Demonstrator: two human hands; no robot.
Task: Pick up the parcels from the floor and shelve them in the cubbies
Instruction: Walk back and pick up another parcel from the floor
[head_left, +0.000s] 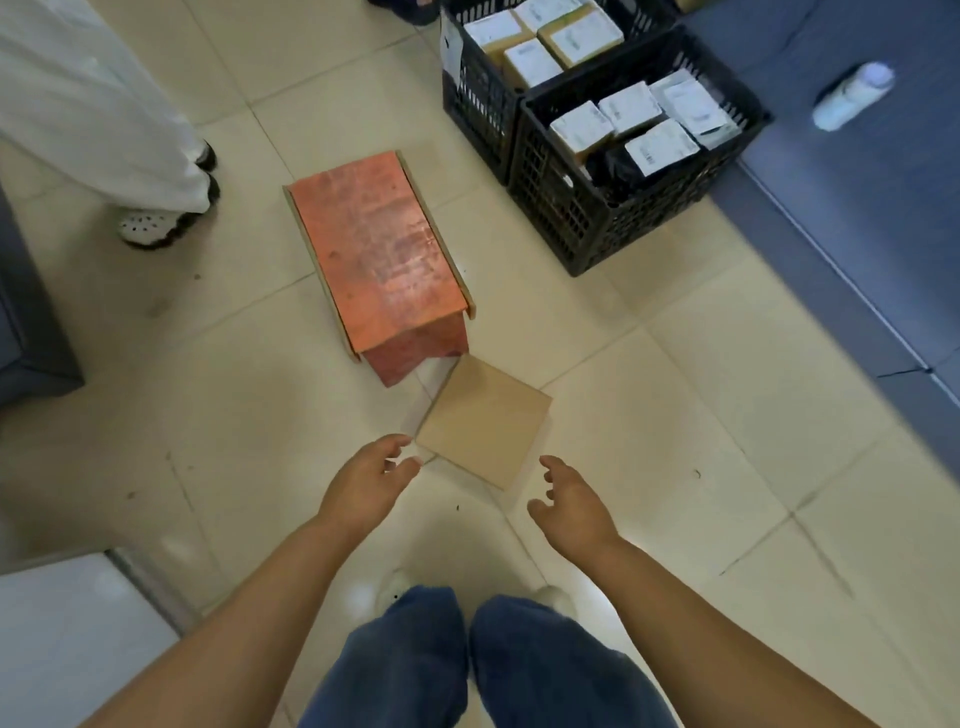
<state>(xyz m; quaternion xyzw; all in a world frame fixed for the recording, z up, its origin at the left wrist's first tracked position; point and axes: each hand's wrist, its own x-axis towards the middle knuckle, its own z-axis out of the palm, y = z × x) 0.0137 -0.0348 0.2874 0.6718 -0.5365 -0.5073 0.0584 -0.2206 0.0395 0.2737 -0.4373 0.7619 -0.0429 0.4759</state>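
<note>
Plain tan parcel (483, 422), mottled orange-red ramp (379, 249), black lattice crates (597, 208), cream tiled floor (701, 395).

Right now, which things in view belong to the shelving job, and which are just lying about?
Job:
- brown parcel on the floor
- left hand and right hand, open, reaching for it
- labelled parcels in black crates

Lying about:
- red ramp
- white bottle
- bystander's shoes

Bare forearms, no sleeves showing; loose blue jeans (498, 670) over pale shoes (553, 597).
</note>
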